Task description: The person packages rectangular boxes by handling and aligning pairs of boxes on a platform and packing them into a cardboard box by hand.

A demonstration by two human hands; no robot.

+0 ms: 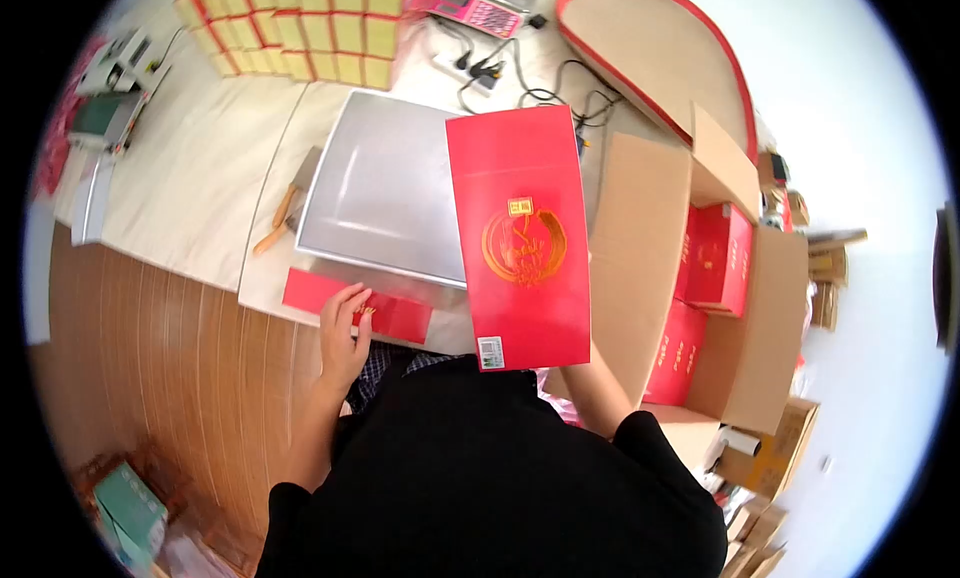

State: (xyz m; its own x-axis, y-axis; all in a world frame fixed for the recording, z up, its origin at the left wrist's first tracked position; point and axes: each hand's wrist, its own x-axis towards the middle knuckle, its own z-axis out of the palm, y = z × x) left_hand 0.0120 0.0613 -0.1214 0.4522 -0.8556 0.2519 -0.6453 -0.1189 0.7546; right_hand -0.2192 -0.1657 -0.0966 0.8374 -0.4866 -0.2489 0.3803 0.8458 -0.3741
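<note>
A pale surface [190, 128] holds a metal tray [385, 178], wood-handled tools [278, 218] left of it, stacked yellow boxes [310, 38] and a power strip [463, 75] beyond, and a red box [402, 319] nearside.

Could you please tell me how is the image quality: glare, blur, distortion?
In the head view: wide-lens distortion, dark curved edges; pale reflections on the shiny silver metal tray; slight softness overall, with small print on the large red rectangular box unreadable; the plain pale wall looks bright, almost without detail.

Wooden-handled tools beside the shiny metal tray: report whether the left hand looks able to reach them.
Probably yes: the left hand rests on a flat red strip, and beyond that only pale tabletop seems to lie before the wooden handles.
</note>
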